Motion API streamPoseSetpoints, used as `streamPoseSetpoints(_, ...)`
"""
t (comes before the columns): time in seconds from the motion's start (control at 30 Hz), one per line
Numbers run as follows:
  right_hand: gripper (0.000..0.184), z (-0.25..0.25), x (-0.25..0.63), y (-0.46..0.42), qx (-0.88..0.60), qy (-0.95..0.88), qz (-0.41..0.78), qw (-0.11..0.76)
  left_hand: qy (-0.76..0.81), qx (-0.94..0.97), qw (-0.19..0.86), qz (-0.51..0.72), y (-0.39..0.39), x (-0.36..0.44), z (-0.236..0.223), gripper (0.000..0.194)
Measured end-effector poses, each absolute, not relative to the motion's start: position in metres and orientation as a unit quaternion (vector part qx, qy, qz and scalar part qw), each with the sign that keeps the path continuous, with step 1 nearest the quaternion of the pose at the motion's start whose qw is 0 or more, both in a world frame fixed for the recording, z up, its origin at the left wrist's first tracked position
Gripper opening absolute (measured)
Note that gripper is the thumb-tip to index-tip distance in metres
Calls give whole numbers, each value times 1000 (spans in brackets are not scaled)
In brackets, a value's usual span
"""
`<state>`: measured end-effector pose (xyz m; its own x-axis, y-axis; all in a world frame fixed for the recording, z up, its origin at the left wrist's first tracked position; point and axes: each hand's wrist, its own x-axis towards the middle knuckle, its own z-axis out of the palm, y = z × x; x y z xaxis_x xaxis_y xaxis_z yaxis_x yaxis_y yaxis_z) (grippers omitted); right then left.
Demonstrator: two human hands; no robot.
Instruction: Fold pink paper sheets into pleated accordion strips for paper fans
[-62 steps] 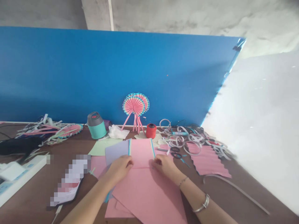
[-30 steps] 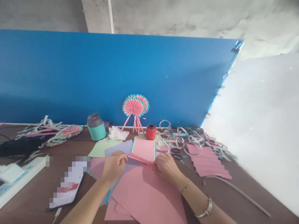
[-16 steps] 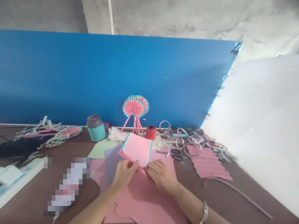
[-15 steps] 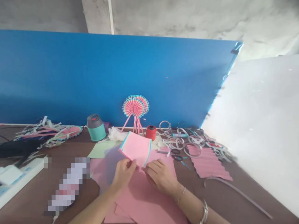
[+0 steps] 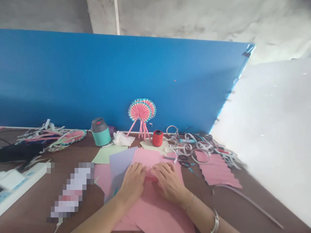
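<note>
Head-worn view, looking forward and down: a bare left hand and a bare right hand side by side, palms down on a folded pink paper bundle. Fingers flat and slightly spread, pressing, neither clenched nor pinching. The bundle lying mid-table on a large pink paper sheet, just beside a lavender paper sheet. Just beyond, a pale green paper sheet and a red thread spool. Farther back, a round pink-and-teal pleated paper fan against a blue board. To the right, a wavy pleated pink paper sheet and curled white paper strips on a brown table.
</note>
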<state>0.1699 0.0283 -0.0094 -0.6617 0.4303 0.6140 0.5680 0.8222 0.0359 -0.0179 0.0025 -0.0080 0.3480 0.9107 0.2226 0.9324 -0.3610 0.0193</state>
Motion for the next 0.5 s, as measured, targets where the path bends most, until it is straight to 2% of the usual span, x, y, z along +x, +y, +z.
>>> streamPoseSetpoints(0.07, 9, -17, 172, 34, -302, -921, -91, 227, -554, -829, 16, -76, 2, -14, -10, 39)
streamPoseSetpoints(0.2, 4, -24, 178, 43, -320, -935, -73, 138, -543, -833, -55, -97, 4, -17, -6, 28)
streamPoseSetpoints(0.37, 10, -19, 184, 49, -354, -926, 7, 134, -563, -798, -165, -139, 7, -36, 8, 19)
streamPoseSetpoints(0.5, 19, -15, 188, 49, -353, -919, 59, 163, -529, -804, -227, -151, 10, -53, 9, 30)
